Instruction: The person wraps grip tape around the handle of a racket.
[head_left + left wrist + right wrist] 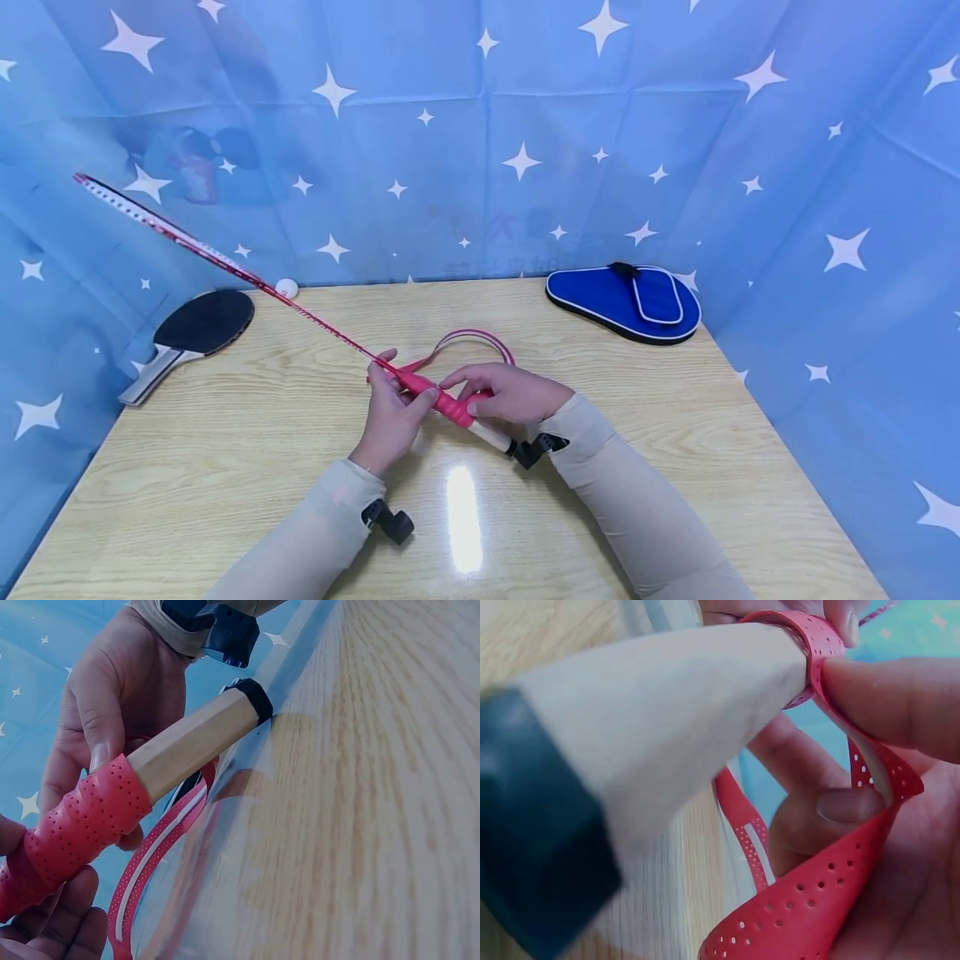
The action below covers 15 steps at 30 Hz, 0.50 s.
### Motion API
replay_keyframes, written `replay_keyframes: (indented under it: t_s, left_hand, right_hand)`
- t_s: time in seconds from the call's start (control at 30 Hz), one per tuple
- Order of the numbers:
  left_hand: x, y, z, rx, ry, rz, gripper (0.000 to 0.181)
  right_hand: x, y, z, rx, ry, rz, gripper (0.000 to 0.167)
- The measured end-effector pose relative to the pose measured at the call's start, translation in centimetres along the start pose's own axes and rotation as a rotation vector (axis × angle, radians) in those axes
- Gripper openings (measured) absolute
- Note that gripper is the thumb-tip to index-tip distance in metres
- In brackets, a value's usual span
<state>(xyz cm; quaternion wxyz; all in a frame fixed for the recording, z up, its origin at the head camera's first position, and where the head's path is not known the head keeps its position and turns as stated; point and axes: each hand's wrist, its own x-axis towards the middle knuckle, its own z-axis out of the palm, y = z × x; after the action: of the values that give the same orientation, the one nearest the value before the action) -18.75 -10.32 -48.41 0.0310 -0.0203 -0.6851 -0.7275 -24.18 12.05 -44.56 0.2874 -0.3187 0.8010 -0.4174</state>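
Note:
A red badminton racket [322, 323] slants from the upper left down to its handle. Perforated red tape [90, 814] wraps the upper handle; the lower end is bare wood [191, 746] with a black butt cap [256, 700]. The left hand [393, 417] grips the wrapped part between thumb and fingers. At the lower edge of the wrap, the right hand [517, 393] pinches the tape; in the right wrist view its thumb presses the strip [825, 652] by the wood. A loose length of tape [480, 333] loops behind the handle on the table.
A black table tennis bat [206, 321] lies at the table's back left, with a white ball [287, 288] beside it. A blue bat case [600, 293] is at the back right. A blue star-patterned cloth [450, 133] stands behind the wooden table [225, 467].

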Motion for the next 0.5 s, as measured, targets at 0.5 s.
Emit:
replay_keyframes:
  t_s: [0.5]
  left_hand:
    - [-0.08,-0.02,-0.05,0.021,0.0,-0.001,0.078]
  right_hand:
    - [0.01,-0.13,0.1,-0.009,0.001,0.014,0.055]
